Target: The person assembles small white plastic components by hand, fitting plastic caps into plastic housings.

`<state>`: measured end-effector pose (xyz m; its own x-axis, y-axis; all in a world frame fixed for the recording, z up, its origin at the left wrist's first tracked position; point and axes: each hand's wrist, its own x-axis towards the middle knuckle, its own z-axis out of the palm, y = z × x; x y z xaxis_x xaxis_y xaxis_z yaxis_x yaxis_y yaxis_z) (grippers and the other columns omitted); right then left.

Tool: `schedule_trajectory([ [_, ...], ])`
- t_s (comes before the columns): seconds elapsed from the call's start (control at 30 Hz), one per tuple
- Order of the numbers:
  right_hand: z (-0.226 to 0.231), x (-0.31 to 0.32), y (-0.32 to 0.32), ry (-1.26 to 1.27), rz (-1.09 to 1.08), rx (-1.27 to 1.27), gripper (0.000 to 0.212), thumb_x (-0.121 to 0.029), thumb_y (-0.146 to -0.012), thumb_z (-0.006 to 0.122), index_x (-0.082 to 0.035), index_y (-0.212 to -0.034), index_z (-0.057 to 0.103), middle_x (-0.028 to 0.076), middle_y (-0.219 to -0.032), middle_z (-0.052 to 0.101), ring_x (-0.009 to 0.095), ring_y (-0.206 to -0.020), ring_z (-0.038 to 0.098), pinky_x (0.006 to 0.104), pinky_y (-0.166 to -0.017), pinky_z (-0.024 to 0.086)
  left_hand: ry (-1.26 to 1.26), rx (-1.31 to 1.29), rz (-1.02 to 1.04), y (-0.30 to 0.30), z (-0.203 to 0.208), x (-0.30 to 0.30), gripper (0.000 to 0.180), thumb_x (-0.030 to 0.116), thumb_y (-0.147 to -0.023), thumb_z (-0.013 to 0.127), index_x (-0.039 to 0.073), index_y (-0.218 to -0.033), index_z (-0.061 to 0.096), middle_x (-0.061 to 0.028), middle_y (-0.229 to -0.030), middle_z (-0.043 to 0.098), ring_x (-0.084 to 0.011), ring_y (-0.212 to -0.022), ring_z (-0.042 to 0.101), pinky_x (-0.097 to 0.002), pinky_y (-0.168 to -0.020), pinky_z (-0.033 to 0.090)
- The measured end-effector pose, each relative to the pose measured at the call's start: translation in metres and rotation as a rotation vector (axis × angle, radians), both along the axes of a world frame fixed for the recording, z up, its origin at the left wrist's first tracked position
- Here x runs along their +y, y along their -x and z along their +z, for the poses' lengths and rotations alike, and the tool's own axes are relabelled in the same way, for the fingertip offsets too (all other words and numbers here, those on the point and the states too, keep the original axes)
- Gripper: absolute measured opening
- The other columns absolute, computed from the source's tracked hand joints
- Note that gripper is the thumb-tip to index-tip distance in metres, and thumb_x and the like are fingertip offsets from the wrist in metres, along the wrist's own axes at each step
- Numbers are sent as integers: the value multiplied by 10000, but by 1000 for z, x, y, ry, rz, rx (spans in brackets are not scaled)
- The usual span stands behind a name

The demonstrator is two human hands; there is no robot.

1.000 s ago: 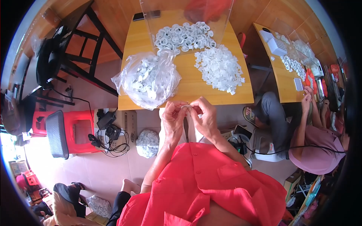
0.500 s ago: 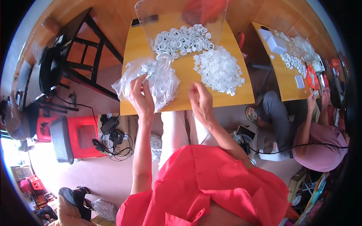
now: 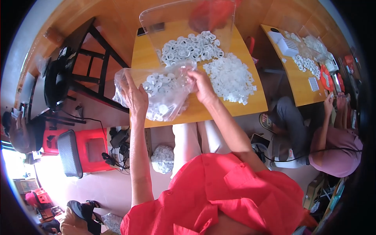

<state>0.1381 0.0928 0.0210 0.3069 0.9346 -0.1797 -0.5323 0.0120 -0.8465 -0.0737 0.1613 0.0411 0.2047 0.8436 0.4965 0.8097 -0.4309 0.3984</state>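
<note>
A clear plastic bag [image 3: 181, 102] with round white plastic parts [image 3: 159, 84] inside lies at the near edge of the wooden table [image 3: 239, 111]. My left hand [image 3: 135, 96] grips the left side of the bag, its fingers partly behind the film. At the opposite side, my right hand [image 3: 202, 84] pinches the bag's rim between thumb and fingers. The bag's mouth is spread between both hands. Beyond it, a heap of white ring-shaped parts [image 3: 190, 47] sits by a clear plastic panel [image 3: 186, 17]. To the right is a pile of small translucent white pieces [image 3: 231, 78].
A dark phone-like object [image 3: 150, 29] lies at the table's back left. Red stools [image 3: 94, 150] and a black-framed table [image 3: 92, 58] stand on the left. Another person [image 3: 333, 147] sits at a second table [image 3: 303, 92] on the right. A filled bag [image 3: 162, 158] rests on the floor.
My right hand has moved from bare table to the bag's right rim and taken hold. My left hand has shifted left onto the bag's side. The bag's mouth is pulled wider, showing its contents.
</note>
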Motion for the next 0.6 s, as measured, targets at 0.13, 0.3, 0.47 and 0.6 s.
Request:
schedule_trajectory([
  [0.13, 29, -1, -17, -98, 51, -11, 305, -146, -817, 487, -19, -1042, 648, -75, -599, 392, 45, -533, 367, 202, -494, 334, 98, -30, 26, -11, 19, -18, 890, 26, -742, 637, 79, -1451, 101, -356, -1372, 203, -493, -1292, 219, -497, -1048, 235],
  [0.3, 6, -35, -13, -30, 153, -210, 436, -344, -865, 533, -36, -1167, 592, -9, -791, 546, 69, -698, 519, 227, -571, 439, 259, -64, -13, -2, 31, -44, 911, 34, -729, 667, 85, -1450, 112, -355, -1378, 235, -468, -1317, 217, -453, -1059, 251],
  [0.47, -14, -21, -58, 104, -158, -702, 258, -231, -876, 572, -58, -1065, 601, 66, -834, 573, 158, -707, 586, 295, -591, 482, 159, -101, -114, 0, 36, -62, 582, 49, -772, 629, 18, -1314, 416, -263, -1355, 374, -408, -1233, 398, -429, -1008, 340],
  [0.6, -35, 25, -78, 21, -304, -1318, 210, -123, -807, 619, -67, -1010, 624, 79, -829, 565, 204, -686, 598, 331, -615, 487, 160, -189, -135, -20, 41, -80, 410, 38, -787, 607, 2, -1190, 545, -216, -1304, 466, -379, -1206, 446, -418, -995, 358],
])
